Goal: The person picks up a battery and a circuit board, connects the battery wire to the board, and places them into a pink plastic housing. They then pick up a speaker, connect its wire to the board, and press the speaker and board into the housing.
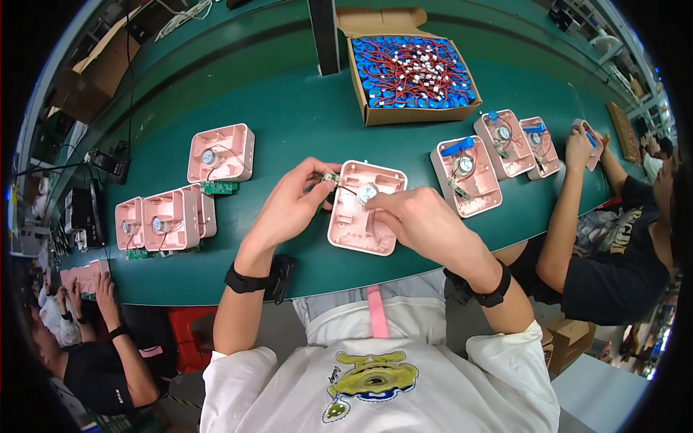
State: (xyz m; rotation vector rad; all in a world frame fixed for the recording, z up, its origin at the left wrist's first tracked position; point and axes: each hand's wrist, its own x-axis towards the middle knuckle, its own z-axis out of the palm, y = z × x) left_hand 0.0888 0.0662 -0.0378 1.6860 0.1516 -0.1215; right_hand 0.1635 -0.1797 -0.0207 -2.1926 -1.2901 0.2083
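An open pink plastic housing (351,224) lies on the bench in front of me, its hollow side up. Inside it sits a round silver part (367,193) with dark thin wires. At the housing's left edge my left hand (292,202) is closed, pinching a small green circuit board (330,180) between thumb and fingers. My right hand (426,224) reaches over the right wall, with its fingers bent together beside the round part. Whatever those fingertips hold, if anything, is hidden under the hand.
Pink housings (221,153) with green boards stand to the left; others (469,177) with blue batteries stand to the right. A cardboard box (415,114) of blue batteries with red wires sits behind, beside a dark post (324,36). Co-workers handle pink housings at both sides.
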